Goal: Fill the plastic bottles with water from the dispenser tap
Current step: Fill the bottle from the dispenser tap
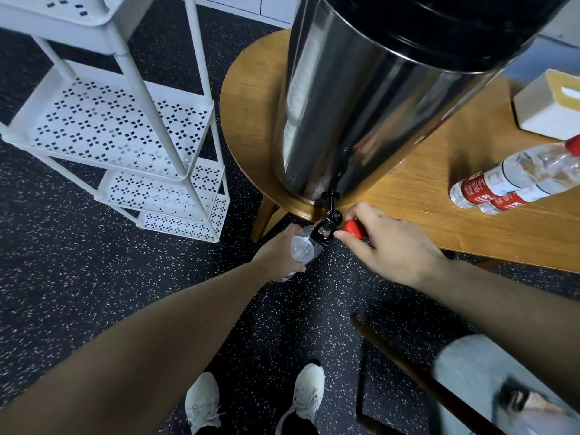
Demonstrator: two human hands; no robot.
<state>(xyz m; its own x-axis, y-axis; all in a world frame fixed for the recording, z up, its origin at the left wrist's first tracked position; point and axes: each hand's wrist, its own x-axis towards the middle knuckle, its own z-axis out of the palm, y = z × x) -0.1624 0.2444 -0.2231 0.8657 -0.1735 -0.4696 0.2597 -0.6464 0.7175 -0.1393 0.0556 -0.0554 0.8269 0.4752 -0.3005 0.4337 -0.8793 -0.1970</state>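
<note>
A steel water dispenser point(351, 98) with a black lid stands on a round wooden table point(439, 215). Its black tap point(326, 229) sticks out over the table's front edge. My left hand point(279, 249) grips a clear plastic bottle point(302, 250) and holds its mouth right under the tap. My right hand point(389, 243) holds a red bottle cap point(353, 228) in its curled fingers, and its fingertips touch the tap lever. Two capped bottles with red labels point(508, 180) stand on the table to the right.
A white perforated shelf rack point(125, 127) stands on the speckled dark floor at the left. A white box point(552, 105) sits at the table's far right. A dark wooden bar point(417, 372) runs across the floor near my right knee. My two shoes are below.
</note>
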